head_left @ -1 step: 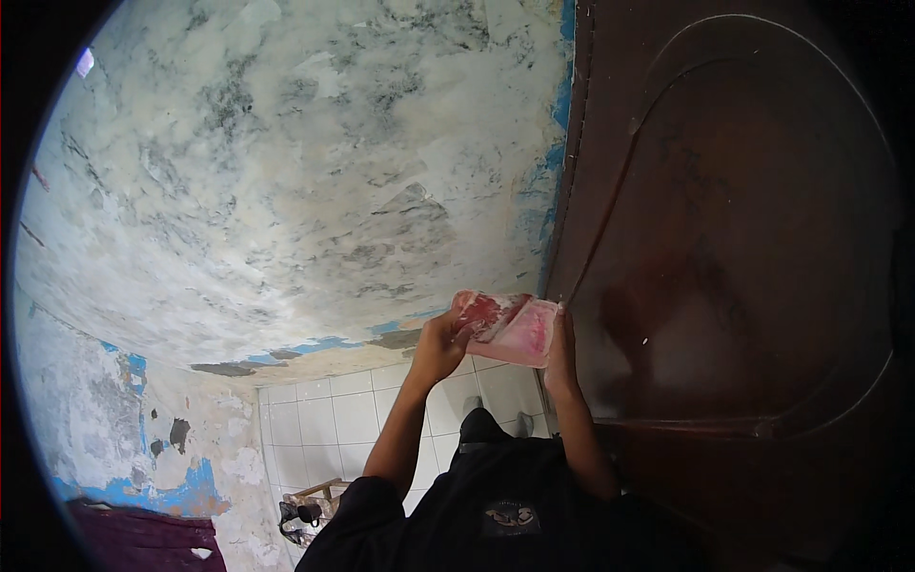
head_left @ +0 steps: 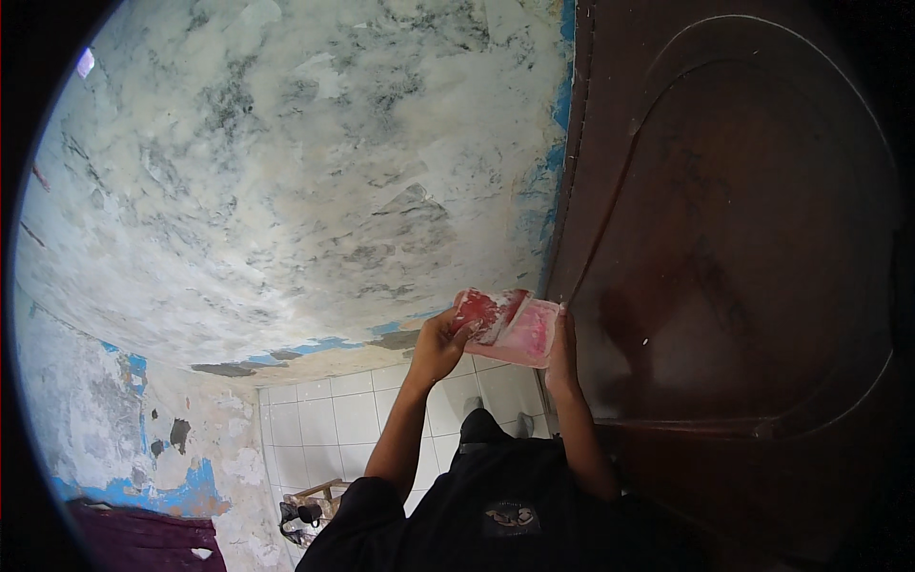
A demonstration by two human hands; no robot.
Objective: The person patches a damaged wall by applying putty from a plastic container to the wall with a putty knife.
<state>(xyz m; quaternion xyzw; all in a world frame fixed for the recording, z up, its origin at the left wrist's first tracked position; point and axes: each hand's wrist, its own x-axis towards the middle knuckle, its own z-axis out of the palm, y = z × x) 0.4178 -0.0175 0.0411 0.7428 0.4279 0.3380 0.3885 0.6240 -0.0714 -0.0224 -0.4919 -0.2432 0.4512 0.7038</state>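
Observation:
A pink rectangular tray (head_left: 534,345) with whitish and pink smears hangs in front of me, near the wall's lower right. My right hand (head_left: 563,355) grips its right side, fingers mostly hidden behind the edge. At the left end, my left hand (head_left: 441,345) is closed on a red putty spreader (head_left: 483,311), its thumb pressed on the face. White paste coats parts of the spreader, which lies slanted over the tray's left half. I cannot tell whether the left fingers also touch the tray.
A patchy grey-white wall (head_left: 315,172) with blue paint remnants rises ahead. Close on the right stands a dark brown door (head_left: 734,238). White floor tiles (head_left: 357,415) lie below. Lower left are a wooden stool-like object (head_left: 319,493) and a purple cloth (head_left: 143,539).
The spreader has turned slightly in my left hand, showing more of its red, paste-smeared face. My right hand and the tray have hardly moved.

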